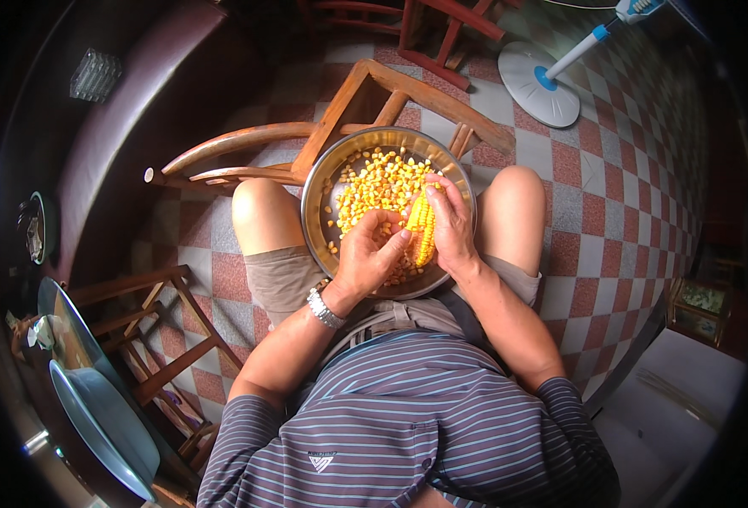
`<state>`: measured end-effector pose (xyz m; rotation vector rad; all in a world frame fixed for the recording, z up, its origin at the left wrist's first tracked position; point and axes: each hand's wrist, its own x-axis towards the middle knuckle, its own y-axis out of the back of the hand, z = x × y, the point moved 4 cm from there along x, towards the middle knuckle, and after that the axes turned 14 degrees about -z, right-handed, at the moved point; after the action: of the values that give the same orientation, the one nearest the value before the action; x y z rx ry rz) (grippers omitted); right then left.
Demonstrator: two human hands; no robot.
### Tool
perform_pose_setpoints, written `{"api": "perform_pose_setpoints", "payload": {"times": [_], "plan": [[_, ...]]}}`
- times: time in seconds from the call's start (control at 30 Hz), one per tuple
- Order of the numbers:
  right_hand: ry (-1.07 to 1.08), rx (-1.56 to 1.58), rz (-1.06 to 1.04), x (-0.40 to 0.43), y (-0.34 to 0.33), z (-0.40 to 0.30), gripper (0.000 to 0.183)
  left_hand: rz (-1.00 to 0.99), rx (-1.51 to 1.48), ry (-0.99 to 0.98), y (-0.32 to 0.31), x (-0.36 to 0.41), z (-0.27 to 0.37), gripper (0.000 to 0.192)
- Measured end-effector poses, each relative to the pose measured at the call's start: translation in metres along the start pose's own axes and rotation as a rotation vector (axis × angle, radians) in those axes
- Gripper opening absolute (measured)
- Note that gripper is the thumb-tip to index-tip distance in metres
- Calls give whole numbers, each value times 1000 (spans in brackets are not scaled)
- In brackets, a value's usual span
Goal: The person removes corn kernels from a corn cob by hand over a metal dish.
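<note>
A partly shelled corn cob (422,227) with yellow kernels is held over a round stainless steel basin (323,197). My right hand (453,222) is wrapped around the cob's right side, with the thumb near its far end. At the cob's left edge is my left hand (369,249), its fingers curled and its thumb tip at the kernels. Whether loose kernels sit inside that hand is hidden. Many loose corn kernels (380,181) are spread over the basin's bottom. The basin rests between my knees.
Just beyond the basin, a wooden chair (247,141) lies on the checkered tile floor (568,190). A fan's white round base (533,86) stands at the upper right. On the left are a wooden stool frame (177,368) and a blue plastic basin (104,425).
</note>
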<state>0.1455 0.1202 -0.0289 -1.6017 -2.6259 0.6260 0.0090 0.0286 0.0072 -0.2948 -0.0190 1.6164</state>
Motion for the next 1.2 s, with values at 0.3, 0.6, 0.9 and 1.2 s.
{"api": "perform_pose_setpoints", "payload": {"times": [0.3,0.6,0.9,1.2], "plan": [[10,-48,-12,-1,-5,3,30,-116,824,-553,-6,-3,30,23],[17,-42,7,4,-2,0,28,-118,452,-287,-6,2,8,10],[-158,591,-83,5,-4,-12,34,111,686,-407,17,0,36,11],[-198,684,-153,6,-1,-12,35,67,70,-15,11,0,-2,14]]}}
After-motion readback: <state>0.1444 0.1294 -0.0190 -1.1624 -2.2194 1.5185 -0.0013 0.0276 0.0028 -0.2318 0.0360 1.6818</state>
